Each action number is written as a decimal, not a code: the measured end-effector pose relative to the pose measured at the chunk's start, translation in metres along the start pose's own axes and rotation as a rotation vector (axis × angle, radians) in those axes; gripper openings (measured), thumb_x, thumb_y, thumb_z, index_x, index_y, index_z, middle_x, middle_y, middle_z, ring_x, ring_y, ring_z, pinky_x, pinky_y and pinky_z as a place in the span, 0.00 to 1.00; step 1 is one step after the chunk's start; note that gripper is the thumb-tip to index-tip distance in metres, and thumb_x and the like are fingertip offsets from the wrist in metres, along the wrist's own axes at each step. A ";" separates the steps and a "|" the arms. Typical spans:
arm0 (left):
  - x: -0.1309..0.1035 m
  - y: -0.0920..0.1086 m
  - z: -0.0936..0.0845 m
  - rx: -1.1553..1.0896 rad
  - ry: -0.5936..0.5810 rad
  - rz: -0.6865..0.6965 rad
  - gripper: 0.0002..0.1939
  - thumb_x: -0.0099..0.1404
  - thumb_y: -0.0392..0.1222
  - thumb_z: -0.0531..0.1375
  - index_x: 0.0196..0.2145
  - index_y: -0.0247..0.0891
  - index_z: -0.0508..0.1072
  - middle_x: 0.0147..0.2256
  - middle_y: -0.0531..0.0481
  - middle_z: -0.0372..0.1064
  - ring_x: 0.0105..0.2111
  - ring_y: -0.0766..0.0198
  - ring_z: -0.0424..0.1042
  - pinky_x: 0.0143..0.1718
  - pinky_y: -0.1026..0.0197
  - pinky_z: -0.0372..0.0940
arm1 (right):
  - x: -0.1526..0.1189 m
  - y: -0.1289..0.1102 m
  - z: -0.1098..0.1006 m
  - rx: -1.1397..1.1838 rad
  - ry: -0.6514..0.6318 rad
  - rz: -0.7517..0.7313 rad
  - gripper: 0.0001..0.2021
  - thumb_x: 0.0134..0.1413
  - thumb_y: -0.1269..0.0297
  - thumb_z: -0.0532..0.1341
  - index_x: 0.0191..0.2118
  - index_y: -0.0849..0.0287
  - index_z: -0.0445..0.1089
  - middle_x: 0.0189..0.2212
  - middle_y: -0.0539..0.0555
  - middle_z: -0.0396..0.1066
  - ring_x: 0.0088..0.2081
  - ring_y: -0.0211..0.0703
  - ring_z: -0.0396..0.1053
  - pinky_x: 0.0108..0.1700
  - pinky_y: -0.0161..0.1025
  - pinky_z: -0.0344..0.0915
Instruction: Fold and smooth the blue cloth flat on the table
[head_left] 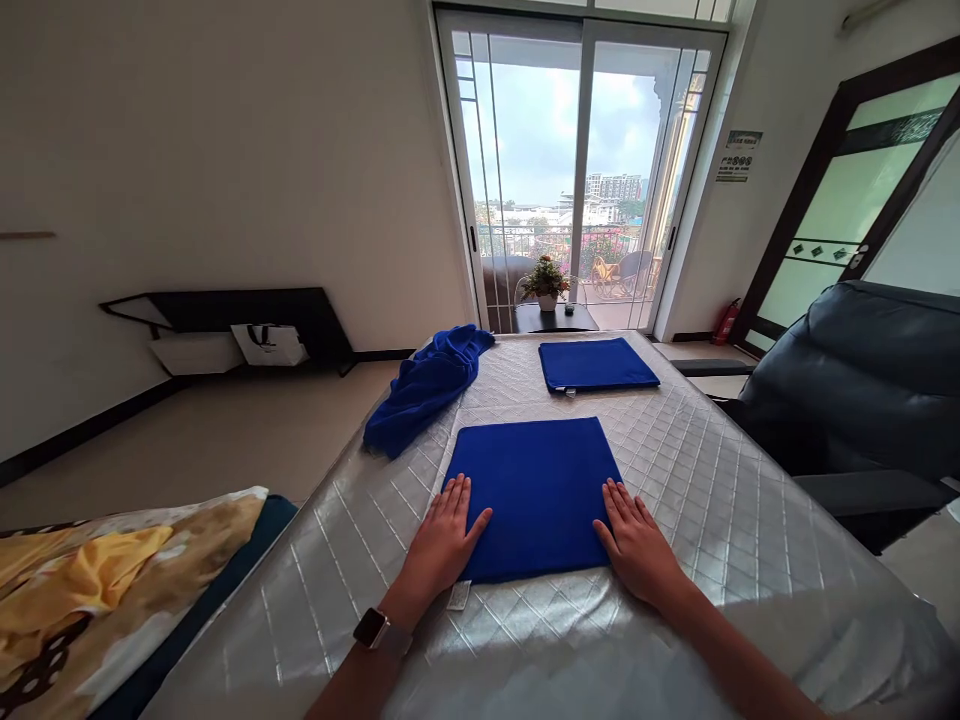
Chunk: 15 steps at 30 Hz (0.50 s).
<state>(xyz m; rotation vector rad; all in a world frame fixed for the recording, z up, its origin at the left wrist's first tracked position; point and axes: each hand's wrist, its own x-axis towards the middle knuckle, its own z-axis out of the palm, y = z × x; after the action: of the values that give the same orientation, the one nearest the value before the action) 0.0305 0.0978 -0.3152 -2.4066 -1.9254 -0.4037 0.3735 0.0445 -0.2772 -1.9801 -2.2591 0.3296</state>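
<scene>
A flat blue folded cloth (536,490) lies squared on the silver quilted surface in front of me, a small white tag (459,596) showing at its near left corner. My left hand (446,535) rests flat on its left edge, fingers stretched out, a watch on the wrist. On the right edge lies my right hand (636,535), also flat with its fingers extended. Beyond is a second folded blue cloth (598,364), also with a tag at its near edge. A crumpled blue cloth (431,385) is heaped at the far left, untouched.
The silver quilted surface (705,500) spans the middle. A black armchair (877,370) stands close on the right. Patterned bedding (172,580) is at the lower left. Past the far edge, a potted plant (547,282) sits on a small dark table before glass doors.
</scene>
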 end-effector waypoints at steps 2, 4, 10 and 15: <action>-0.001 0.001 -0.001 0.005 -0.007 0.007 0.42 0.74 0.66 0.38 0.72 0.30 0.52 0.72 0.37 0.48 0.72 0.52 0.46 0.72 0.46 0.46 | -0.001 -0.001 0.003 0.000 0.008 0.002 0.34 0.73 0.47 0.37 0.75 0.64 0.38 0.74 0.51 0.31 0.75 0.42 0.30 0.74 0.46 0.31; -0.001 0.002 -0.002 0.008 -0.010 0.008 0.42 0.74 0.65 0.39 0.72 0.30 0.51 0.72 0.37 0.48 0.72 0.52 0.45 0.72 0.45 0.46 | -0.001 -0.001 0.004 0.009 0.016 0.002 0.34 0.73 0.47 0.36 0.75 0.64 0.38 0.74 0.51 0.31 0.75 0.42 0.29 0.74 0.47 0.31; 0.002 0.004 -0.013 0.049 -0.064 -0.023 0.43 0.74 0.66 0.39 0.72 0.29 0.50 0.72 0.38 0.46 0.72 0.51 0.45 0.72 0.45 0.46 | -0.002 -0.001 0.004 0.050 0.044 -0.001 0.35 0.73 0.46 0.36 0.75 0.64 0.38 0.74 0.53 0.33 0.75 0.44 0.30 0.74 0.48 0.31; 0.008 0.032 -0.030 0.063 -0.109 0.032 0.45 0.74 0.67 0.38 0.71 0.26 0.51 0.72 0.36 0.44 0.72 0.51 0.45 0.72 0.45 0.47 | -0.003 -0.002 0.004 0.057 0.055 0.006 0.35 0.73 0.46 0.37 0.74 0.65 0.40 0.74 0.53 0.34 0.75 0.45 0.31 0.74 0.49 0.32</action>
<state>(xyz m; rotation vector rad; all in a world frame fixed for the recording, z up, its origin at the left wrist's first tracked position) 0.0574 0.0921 -0.2807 -2.4635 -1.9071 -0.2112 0.3710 0.0414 -0.2805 -1.9444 -2.1857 0.3325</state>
